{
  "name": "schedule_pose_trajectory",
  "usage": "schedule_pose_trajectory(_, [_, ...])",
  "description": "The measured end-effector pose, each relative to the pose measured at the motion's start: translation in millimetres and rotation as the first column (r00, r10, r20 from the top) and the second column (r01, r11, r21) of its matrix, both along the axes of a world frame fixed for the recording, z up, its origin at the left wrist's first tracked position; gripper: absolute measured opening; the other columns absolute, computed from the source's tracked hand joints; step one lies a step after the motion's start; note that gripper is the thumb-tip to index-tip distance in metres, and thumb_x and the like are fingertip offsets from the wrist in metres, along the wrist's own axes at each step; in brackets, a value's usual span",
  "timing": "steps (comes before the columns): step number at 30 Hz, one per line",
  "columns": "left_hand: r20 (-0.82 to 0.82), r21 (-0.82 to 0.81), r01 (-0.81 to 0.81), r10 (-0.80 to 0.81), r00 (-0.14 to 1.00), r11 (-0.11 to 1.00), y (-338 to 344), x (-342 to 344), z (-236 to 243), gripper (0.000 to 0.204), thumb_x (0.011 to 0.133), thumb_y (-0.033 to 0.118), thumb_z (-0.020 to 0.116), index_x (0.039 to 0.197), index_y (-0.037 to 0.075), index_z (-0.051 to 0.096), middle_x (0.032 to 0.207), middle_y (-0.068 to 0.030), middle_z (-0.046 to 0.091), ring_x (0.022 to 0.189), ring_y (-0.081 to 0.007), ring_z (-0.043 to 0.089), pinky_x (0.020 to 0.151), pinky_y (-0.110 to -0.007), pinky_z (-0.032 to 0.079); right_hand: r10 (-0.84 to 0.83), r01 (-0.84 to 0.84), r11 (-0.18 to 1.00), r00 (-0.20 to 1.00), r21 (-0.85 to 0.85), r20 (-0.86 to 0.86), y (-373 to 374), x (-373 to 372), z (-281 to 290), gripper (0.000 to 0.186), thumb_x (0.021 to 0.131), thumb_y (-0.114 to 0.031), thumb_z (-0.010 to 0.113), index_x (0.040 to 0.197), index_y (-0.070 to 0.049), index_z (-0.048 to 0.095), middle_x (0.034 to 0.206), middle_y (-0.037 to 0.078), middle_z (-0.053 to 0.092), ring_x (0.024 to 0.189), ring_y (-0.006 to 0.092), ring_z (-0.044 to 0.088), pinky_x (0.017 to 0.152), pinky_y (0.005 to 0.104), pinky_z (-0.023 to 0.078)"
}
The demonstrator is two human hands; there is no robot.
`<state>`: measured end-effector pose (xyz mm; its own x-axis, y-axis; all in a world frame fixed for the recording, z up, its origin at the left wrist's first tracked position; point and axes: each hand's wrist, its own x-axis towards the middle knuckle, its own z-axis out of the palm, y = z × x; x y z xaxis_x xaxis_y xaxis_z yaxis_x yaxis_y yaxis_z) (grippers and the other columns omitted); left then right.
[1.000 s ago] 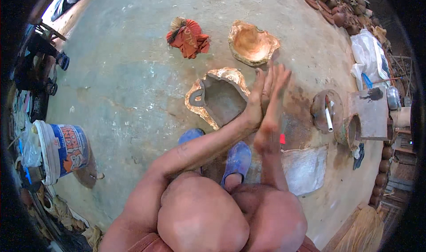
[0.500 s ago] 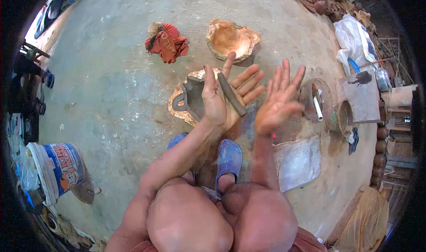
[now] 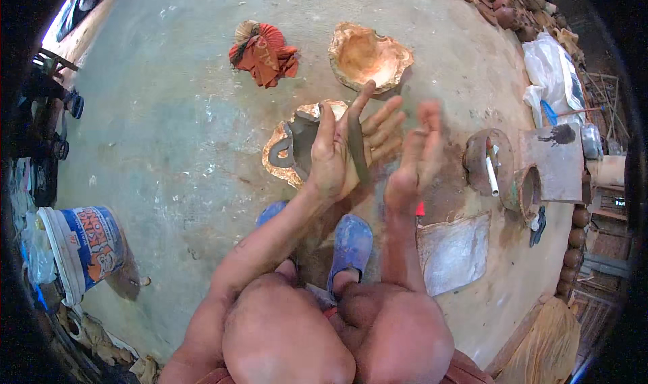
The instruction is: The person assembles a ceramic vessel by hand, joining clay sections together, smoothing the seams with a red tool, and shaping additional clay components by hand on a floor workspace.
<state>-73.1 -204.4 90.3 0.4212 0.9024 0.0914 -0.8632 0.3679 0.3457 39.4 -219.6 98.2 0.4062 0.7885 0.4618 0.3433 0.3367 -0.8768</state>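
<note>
A dark grey clay coil (image 3: 357, 146) lies along the palm of my left hand (image 3: 331, 168), whose fingers are stretched out and apart. My right hand (image 3: 405, 185) is just to the right with its fingers extended; it looks to hold nothing, and its fingertips are smeared by motion. Beneath and beyond my left hand sits a pale, brown-stained mould (image 3: 274, 156) lined with dark grey clay (image 3: 305, 137). A curved strip of clay shows at its left side. My left hand hides part of this mould.
Farther off lie a second hollow mould (image 3: 368, 56) and a bundled red cloth (image 3: 266, 58). To the right are a round bowl (image 3: 476, 156) with a white tube, a grey board (image 3: 550, 171) and a whitish flat sheet (image 3: 453, 252). A tilted bucket (image 3: 88, 249) lies left.
My right hand has turned more edge-on toward my left palm. The coil has rolled on the left palm and stands more upright in view. The whole view has shifted slightly.
</note>
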Motion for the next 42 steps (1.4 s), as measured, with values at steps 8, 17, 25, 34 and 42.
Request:
schedule_pose_trajectory(8, [-0.439,0.293,-0.212,0.328,0.836,0.932,64,-19,-36,0.086,0.105,0.069,0.027,0.166,0.01,0.018,0.17,-0.0134,0.025,0.158,-0.0289,0.02,0.127,-0.046,0.013,0.327,-0.304,0.856,0.945,-0.418,-0.016,31,-1,10,0.032,0.086,-0.006,0.079,0.116,0.0,0.07,0.089,0.003,0.071,0.081,0.0105,0.065,0.074,0.029,0.054])
schedule_pose_trajectory(17, [-0.925,0.097,0.405,-0.068,0.374,0.909,141,-123,-149,0.082,0.086,0.015,0.08,0.158,0.008,0.04,0.155,-0.0124,0.051,0.143,-0.0277,0.048,0.119,-0.041,0.039,0.336,-0.258,0.794,0.941,-0.55,0.042,123,1,-78,0.041,0.084,-0.014,0.082,0.121,-0.003,0.069,0.098,0.014,0.076,0.085,0.019,0.072,0.077,0.0345,0.057])
schedule_pose_trajectory(25, [-0.974,0.061,0.673,-0.102,0.201,0.737,168,-98,-155,0.091,0.075,0.024,0.091,0.153,0.007,0.047,0.147,-0.011,0.059,0.133,-0.0218,0.056,0.114,-0.037,0.043,0.41,-0.189,0.745,0.886,-0.639,0.216,146,1,-126,0.042,0.081,-0.025,0.084,0.114,-0.002,0.071,0.095,0.019,0.075,0.088,0.0328,0.074,0.079,0.0426,0.056])
schedule_pose_trajectory(34, [-0.987,-0.037,0.557,-0.118,0.11,0.83,169,-85,-174,0.065,0.078,0.028,0.089,0.136,0.012,0.067,0.116,-0.0031,0.075,0.105,-0.0157,0.066,0.096,-0.033,0.049,0.417,-0.12,0.662,0.879,-0.739,0.231,151,0,-115,0.039,0.084,-0.027,0.08,0.11,-0.001,0.071,0.097,0.022,0.074,0.091,0.0368,0.073,0.083,0.0455,0.055])
schedule_pose_trajectory(42, [-0.976,-0.094,0.535,-0.184,0.117,0.84,167,-85,-179,0.055,0.083,0.032,0.086,0.132,0.012,0.071,0.11,0.0,0.075,0.099,-0.0139,0.065,0.091,-0.031,0.05,0.399,-0.13,0.778,0.858,-0.615,0.323,135,21,-124,0.027,0.09,-0.019,0.074,0.111,-0.003,0.073,0.095,0.016,0.077,0.087,0.0275,0.075,0.078,0.039,0.056])
